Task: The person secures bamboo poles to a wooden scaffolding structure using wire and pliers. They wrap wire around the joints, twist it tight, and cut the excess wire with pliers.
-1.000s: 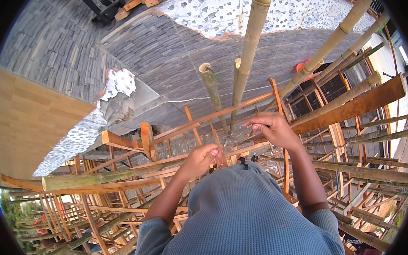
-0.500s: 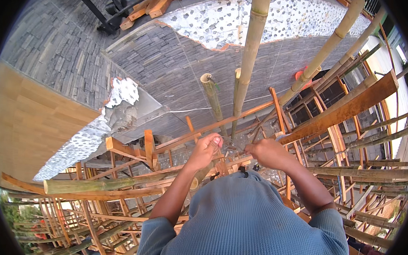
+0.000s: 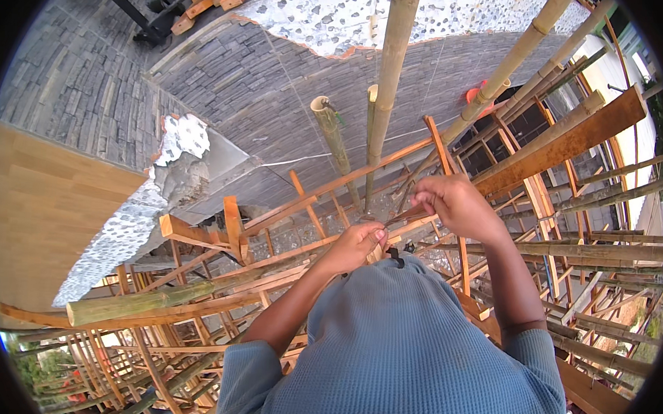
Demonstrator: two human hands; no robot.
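My left hand (image 3: 358, 246) is closed low in front of my chest, its thumb laid along the top. A thin brown strip (image 3: 406, 216) stretches between it and my right hand (image 3: 455, 204), which is raised a little higher with its fingers curled around the strip's other end. What the strip is made of cannot be made out. Just beyond my left hand runs a long orange-brown timber rail (image 3: 332, 188). A narrow upright timber (image 3: 441, 147) rises close behind my right hand.
Tall bamboo poles (image 3: 392, 68) stand ahead, beside a shorter cut pole (image 3: 332, 132). A thick bamboo pole (image 3: 120, 310) lies across the left. On the right, a heavy board (image 3: 567, 148) juts out above more scaffolding. A red bucket (image 3: 478, 96) sits near the grey stone-patterned wall (image 3: 255, 90).
My right hand has risen and drawn away, and the brown strip now shows between both hands. My left hand has come lower and slightly right. The whole view has shifted slightly.
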